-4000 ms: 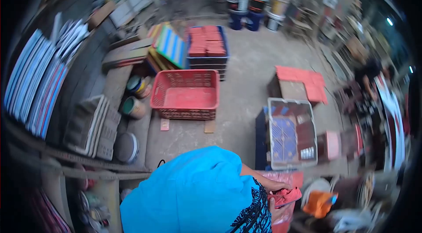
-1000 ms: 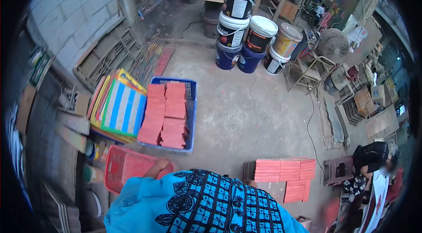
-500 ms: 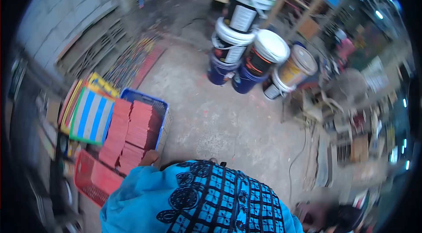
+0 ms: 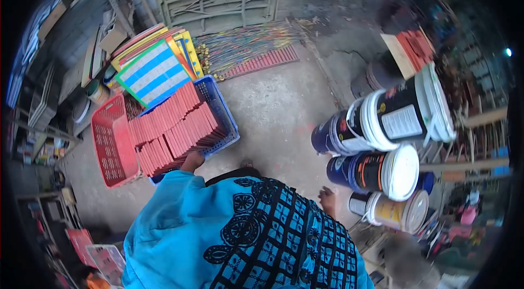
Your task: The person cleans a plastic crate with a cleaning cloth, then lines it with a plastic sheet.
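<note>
A blue plastic crate [image 4: 232, 135] on the floor to the left holds rows of thin, flat red pieces [image 4: 173, 120], packed closely side by side and rising above the rim. My left hand [image 4: 193, 162] is at the crate's near side, against the red pieces or the rim. Its fingers are partly hidden, so I cannot make out a grip. To the right of my body, my right hand [image 4: 327, 200] hangs over the floor with its fingers apart and nothing in it. Touching the crate's left side is a red plastic basket [image 4: 112, 141].
Striped and coloured boards [image 4: 155, 73] lean behind the crate. Thin coloured rods [image 4: 251, 51] lie on the floor by a metal frame [image 4: 218, 0] at the wall. Stacked paint buckets [image 4: 401, 120] stand on the right. A red stack [image 4: 416, 49] sits farther back.
My view has swung left, so the crate now sits nearer the middle and the buckets farther right. My right hand has come into view. My left hand is still at the crate.
</note>
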